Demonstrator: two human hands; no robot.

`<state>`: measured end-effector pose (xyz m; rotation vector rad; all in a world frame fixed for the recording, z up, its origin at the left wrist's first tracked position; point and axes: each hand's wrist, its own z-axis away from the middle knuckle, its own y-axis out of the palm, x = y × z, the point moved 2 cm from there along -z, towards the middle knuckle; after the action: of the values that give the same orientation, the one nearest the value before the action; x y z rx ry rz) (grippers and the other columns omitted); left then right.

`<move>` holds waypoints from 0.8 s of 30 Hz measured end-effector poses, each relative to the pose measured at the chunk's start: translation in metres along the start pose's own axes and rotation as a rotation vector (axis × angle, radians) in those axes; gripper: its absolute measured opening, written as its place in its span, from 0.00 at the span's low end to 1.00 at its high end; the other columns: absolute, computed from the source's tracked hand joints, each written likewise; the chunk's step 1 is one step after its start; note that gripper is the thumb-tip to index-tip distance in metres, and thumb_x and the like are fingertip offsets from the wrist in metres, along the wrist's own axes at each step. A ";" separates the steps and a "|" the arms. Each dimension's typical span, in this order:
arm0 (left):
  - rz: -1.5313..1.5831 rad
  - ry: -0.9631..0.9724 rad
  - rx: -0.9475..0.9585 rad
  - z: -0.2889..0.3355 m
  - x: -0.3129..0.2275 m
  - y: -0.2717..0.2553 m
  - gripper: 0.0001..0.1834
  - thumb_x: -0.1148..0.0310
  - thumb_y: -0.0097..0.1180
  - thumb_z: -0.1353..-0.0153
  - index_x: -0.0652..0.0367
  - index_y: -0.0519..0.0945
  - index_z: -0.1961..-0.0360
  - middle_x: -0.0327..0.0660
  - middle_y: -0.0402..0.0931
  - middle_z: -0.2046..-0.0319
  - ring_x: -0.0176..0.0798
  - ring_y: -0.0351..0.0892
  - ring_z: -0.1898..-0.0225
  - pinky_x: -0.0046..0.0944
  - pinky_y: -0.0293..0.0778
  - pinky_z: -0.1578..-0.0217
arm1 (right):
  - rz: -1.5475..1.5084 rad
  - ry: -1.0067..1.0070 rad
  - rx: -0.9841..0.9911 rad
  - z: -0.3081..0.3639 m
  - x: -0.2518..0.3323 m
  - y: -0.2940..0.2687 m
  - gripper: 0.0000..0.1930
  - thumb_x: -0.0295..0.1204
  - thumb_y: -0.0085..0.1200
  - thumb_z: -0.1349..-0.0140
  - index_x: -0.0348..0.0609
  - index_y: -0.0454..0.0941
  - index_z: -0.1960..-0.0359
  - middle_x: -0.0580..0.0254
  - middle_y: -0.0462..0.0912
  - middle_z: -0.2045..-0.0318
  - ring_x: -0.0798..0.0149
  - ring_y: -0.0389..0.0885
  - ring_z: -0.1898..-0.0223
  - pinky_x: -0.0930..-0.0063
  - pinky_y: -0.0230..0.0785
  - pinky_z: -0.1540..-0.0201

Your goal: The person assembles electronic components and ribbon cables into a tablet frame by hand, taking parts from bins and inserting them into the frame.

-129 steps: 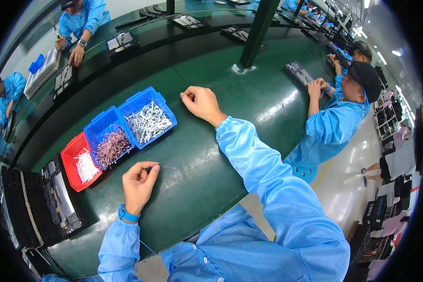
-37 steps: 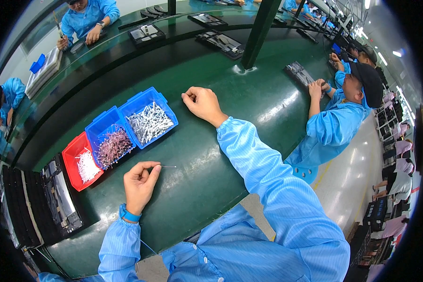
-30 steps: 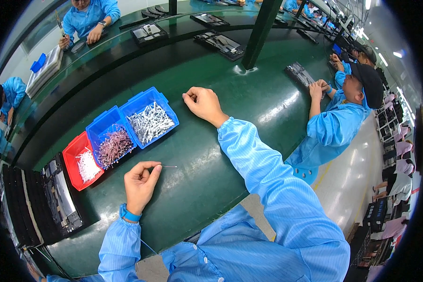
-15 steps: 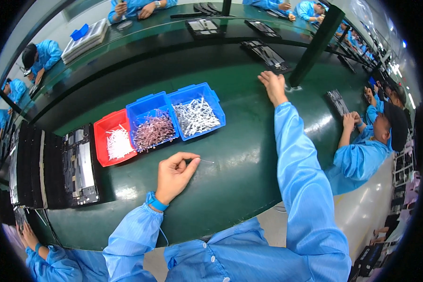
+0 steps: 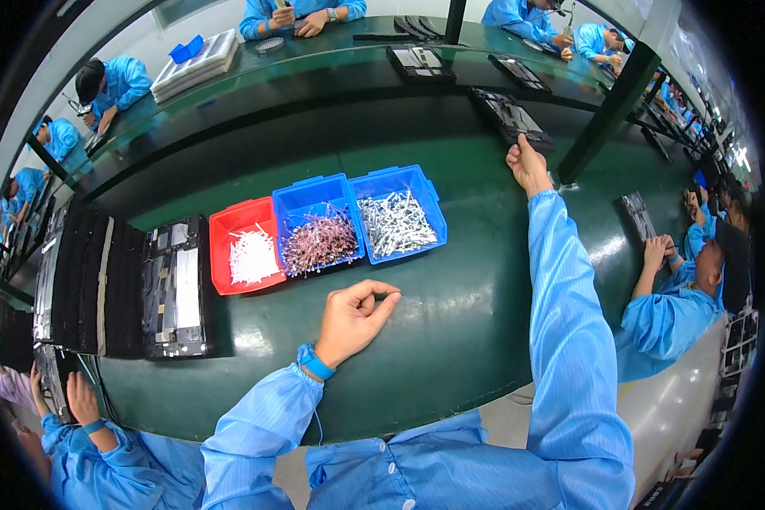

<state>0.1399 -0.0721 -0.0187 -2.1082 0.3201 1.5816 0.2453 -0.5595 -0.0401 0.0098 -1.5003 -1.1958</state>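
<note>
Near the table's middle, my left hand (image 5: 354, 321) pinches a thin, pale wire (image 5: 411, 301) between thumb and forefinger; its tip sticks out to the right. My right hand (image 5: 529, 167) is stretched far forward and grips the near end of a flat black device housing (image 5: 510, 117) with silver and dark parts inside. The thumb lies on top, the fingers at the edge and partly hidden. Beyond my left hand stand a red bin (image 5: 219, 259) of small white pieces, a blue bin (image 5: 287, 197) of brownish-pink wires, and another blue bin (image 5: 438, 223) of white-and-dark strips.
Left of the bins, another open device housing (image 5: 176, 287) leans beside a row of black foam dividers (image 5: 85, 280). A dark green post (image 5: 608, 115) rises close right of my right hand. Co-workers in blue sit around; one on the right (image 5: 671, 297) handles a device (image 5: 637, 217).
My right hand has gone from open above the table to closed on the housing's near end. My left hand keeps its pinch on the wire. The whole view has shifted slightly.
</note>
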 end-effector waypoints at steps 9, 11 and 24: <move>0.044 -0.002 -0.014 -0.002 0.001 0.001 0.07 0.71 0.66 0.43 0.61 0.85 0.64 0.27 0.51 0.88 0.21 0.49 0.83 0.31 0.48 0.82 | 0.469 -0.322 -0.074 0.073 -0.019 0.007 0.20 0.41 0.55 0.32 0.38 0.74 0.78 0.63 0.76 0.81 0.72 0.68 0.84 0.79 0.55 0.84; 0.054 -0.012 -0.033 0.000 0.001 -0.002 0.07 0.71 0.65 0.43 0.61 0.85 0.64 0.27 0.51 0.88 0.21 0.49 0.83 0.31 0.48 0.82 | 0.455 -0.269 -0.060 0.113 -0.030 0.010 0.20 0.40 0.55 0.32 0.39 0.73 0.78 0.63 0.75 0.82 0.72 0.67 0.85 0.79 0.54 0.85; 0.182 -0.149 0.039 0.018 -0.006 0.001 0.06 0.72 0.66 0.42 0.61 0.85 0.63 0.25 0.59 0.82 0.20 0.55 0.79 0.26 0.53 0.79 | 0.523 0.876 0.010 0.463 -0.031 -0.017 0.27 0.49 0.39 0.26 0.34 0.81 0.63 0.53 0.80 0.79 0.65 0.72 0.86 0.75 0.56 0.86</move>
<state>0.1227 -0.0646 -0.0175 -1.9647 0.4990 1.8095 -0.0960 -0.2491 0.0095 0.1244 -0.6657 -0.6148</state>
